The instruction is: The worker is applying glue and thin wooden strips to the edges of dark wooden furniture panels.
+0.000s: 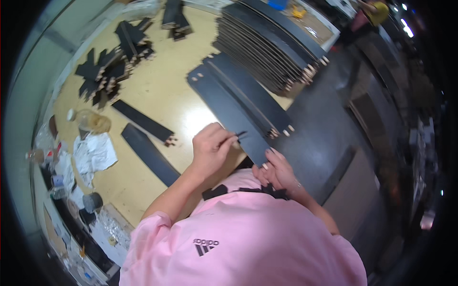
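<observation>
My left hand (212, 147) is closed in a pinch on a thin dark stick (242, 134), whose exact kind I cannot make out. Its tip lies over the edge of a long black panel (224, 105). At the panel's near end, my right hand (276, 170) grips the corner, with the thumb on top and the fingers curled by a pale wooden dowel. Two more dowels stick out at the panel's far end. Against its right side lies another black panel (253, 93) with dowels at its near corner.
A large stack of black panels (267, 38) stands at the far right of the table (167, 71). Short black pieces (107, 71) lie piled at far left. Nearer are two narrow black boards (148, 150), a plastic bottle (93, 121) and white cloth (95, 155). Another person (372, 14) is at upper right.
</observation>
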`<state>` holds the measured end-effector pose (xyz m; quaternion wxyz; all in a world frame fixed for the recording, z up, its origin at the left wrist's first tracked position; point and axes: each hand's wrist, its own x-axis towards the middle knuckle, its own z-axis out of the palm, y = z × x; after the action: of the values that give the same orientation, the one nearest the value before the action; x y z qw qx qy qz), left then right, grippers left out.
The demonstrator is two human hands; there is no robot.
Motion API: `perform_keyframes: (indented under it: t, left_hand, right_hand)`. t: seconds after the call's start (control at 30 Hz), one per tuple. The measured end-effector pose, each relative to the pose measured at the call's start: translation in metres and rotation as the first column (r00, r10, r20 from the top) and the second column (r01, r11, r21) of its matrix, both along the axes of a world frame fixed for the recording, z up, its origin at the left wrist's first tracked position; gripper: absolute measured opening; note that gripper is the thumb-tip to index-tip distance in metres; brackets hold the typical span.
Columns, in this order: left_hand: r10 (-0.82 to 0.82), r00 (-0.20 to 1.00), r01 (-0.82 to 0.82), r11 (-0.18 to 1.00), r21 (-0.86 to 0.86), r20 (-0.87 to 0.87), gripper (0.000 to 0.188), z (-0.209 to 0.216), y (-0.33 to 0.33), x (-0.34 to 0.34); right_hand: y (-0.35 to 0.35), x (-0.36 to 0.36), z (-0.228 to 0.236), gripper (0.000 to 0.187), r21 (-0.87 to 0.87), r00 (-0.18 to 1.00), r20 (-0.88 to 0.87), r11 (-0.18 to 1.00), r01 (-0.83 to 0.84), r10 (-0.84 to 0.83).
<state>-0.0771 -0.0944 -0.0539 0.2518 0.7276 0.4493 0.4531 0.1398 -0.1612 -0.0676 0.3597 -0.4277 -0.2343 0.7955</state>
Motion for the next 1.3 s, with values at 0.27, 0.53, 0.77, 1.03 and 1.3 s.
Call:
perform_keyframes:
  t: [0.27, 0.53, 0.77, 1.03, 1.3]
  left_hand:
    - [0.269, 0.952, -0.274, 0.962, 0.013, 0.147, 0.007, 0.027, -0.030, -0.054]
    - [0.438, 0.867, -0.434, 0.898, -0.073, 0.236, 0.010, 0.016, -0.080, -0.079]
    - [0.564, 0.802, -0.540, 0.825, -0.165, 0.196, 0.008, -0.007, -0.129, -0.117]
    - [0.653, 0.705, -0.601, 0.757, -0.256, 0.277, 0.008, -0.015, -0.150, -0.127]
    - [0.676, 0.659, -0.600, 0.737, -0.312, 0.330, 0.006, -0.026, -0.136, -0.141]
  right_hand:
    - [0.036, -0.053, 0.014, 0.034, -0.035, 0.968, -0.201, 0.987, -0.158, 0.148]
    - [0.101, -0.173, -0.034, 0.042, -0.089, 0.854, -0.317, 0.883, -0.460, 0.413]
    - [0.129, -0.219, -0.017, 0.049, 0.192, 0.148, 0.981, 0.500, -0.844, -0.127]
    - [0.181, -0.280, -0.036, 0.091, 0.109, -0.047, 0.966, 0.567, -0.817, -0.253]
    - [0.200, -0.277, -0.061, 0.068, 0.100, 0.027, 0.990, 0.561, -0.821, -0.138]
